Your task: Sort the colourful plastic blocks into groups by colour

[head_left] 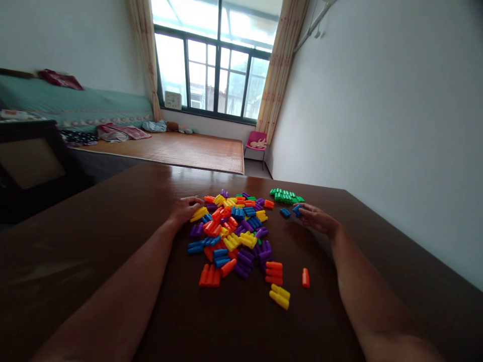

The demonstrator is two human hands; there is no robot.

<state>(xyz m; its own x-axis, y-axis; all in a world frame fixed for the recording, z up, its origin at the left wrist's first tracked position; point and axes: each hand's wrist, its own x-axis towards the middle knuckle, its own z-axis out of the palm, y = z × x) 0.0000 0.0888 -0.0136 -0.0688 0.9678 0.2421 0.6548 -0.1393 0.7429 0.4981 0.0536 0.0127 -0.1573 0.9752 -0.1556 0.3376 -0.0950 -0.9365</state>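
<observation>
While yellow pair sits nearest on desk, left hand rests curled on pile edge; right hand fingers pinch blue block. Keep pinch firm, clear of green row.

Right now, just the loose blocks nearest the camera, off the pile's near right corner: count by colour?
Orange blocks: 4 (three side by side, one alone)
Yellow blocks: 2
Total: 6
</observation>
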